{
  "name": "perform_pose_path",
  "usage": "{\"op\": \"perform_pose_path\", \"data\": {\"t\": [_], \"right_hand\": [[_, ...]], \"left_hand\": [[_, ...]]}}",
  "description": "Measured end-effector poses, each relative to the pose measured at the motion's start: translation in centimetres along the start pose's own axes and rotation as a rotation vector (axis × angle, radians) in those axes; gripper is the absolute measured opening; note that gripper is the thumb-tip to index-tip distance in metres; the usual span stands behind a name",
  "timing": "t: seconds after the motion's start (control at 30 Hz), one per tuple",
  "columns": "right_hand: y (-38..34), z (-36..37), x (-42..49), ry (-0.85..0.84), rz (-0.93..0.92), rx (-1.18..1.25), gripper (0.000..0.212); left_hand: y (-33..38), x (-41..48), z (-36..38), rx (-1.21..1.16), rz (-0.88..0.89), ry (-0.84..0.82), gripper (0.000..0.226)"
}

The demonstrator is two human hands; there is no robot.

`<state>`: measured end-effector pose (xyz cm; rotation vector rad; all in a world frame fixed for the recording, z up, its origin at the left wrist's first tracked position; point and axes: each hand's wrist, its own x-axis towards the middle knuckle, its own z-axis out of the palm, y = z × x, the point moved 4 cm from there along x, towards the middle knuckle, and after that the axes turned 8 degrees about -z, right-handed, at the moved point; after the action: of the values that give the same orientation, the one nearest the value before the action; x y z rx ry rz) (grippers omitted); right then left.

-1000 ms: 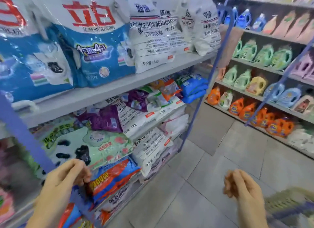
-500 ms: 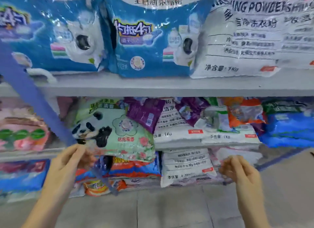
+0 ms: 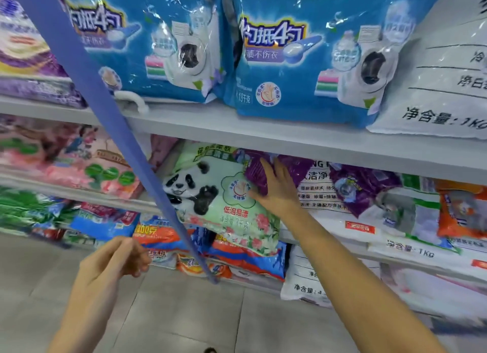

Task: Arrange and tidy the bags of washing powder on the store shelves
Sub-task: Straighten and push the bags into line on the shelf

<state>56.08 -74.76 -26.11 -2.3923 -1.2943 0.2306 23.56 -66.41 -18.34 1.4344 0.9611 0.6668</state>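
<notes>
The shelves (image 3: 237,126) fill the frame, crossed at the left by a slanting blue upright (image 3: 105,102). On the top shelf, upper centre, two big blue bags (image 3: 303,62) stand side by side, with a white bag (image 3: 442,89) touching them at the upper right. These look heavy and slack, and are probably best lifted with a hand underneath.

On the middle shelf, at the centre of the frame, the panda bag (image 3: 210,194) lies tilted, its lower edge hanging over the shelf lip. The small purple bag (image 3: 301,168) rests partly on its upper right corner and against a white sack behind it.

The purple bag is the likely thing in hand. It looks light, soft and crinkled, and its glossy film is likely slippery. Its loose powder would shift, so a pinch at one corner would let it sag. Taking it across the middle, thumb under and fingers over, should hold better.

The right hand (image 3: 276,189) lies on the purple bag, its grip apart and the fingers straight and flat on the film. The left hand (image 3: 116,257), lower left, hangs loosely curled and seems to hold nothing.
</notes>
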Motion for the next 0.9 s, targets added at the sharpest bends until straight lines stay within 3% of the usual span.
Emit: {"op": "perform_pose_path", "data": {"t": [0.07, 0.17, 0.27, 0.4, 0.5, 0.53, 0.6, 0.67, 0.77, 0.83, 0.9], "right_hand": [[0.5, 0.8, 0.9, -0.019, 0.004, -0.129, 0.079], [0.5, -0.4, 1.0, 0.092, -0.028, -0.308, 0.054], [0.9, -2.8, 0.7, 0.187, 0.012, -0.254, 0.040], [0.3, -6.0, -2.9, 0.328, -0.033, 0.173, 0.026], [-0.7, -7.1, -6.9, 0.265, -0.024, 0.720, 0.027], [-1.4, -7.4, -8.2, 0.216, -0.007, 0.928, 0.036], [-2.5, -7.6, -10.6, 0.120, 0.022, 1.171, 0.051], [-4.1, -7.7, -12.5, 0.011, 0.003, 1.345, 0.051], [-6.0, -8.1, -14.2, -0.044, 0.054, 1.508, 0.051], [-6.5, -8.7, -14.9, -0.026, 0.134, 1.585, 0.052], [-7.0, -9.6, -15.4, -0.027, 0.189, 1.582, 0.034]], "left_hand": [[0.2, -0.2, 0.1, 0.012, 0.009, -0.006, 0.067], [0.1, -0.4, 0.2, -0.005, 0.003, -0.016, 0.041], [-0.2, -0.2, 0.5, 0.038, 0.010, -0.053, 0.041], [-1.1, 0.3, 1.8, 0.095, 0.008, -0.119, 0.034], [-1.3, 0.4, 3.9, 0.146, 0.004, -0.227, 0.010], [-1.4, 0.5, 4.6, 0.186, -0.014, -0.256, 0.020], [-1.4, 0.5, 6.0, 0.277, 0.020, -0.323, 0.068], [-0.2, 0.2, 7.6, 0.303, 0.086, -0.345, 0.089], [1.8, -0.5, 9.2, 0.214, 0.095, -0.294, 0.096], [2.2, -0.3, 9.9, -0.061, 0.020, -0.382, 0.093], [2.4, -0.3, 10.6, -0.352, -0.098, -0.495, 0.104]]}}
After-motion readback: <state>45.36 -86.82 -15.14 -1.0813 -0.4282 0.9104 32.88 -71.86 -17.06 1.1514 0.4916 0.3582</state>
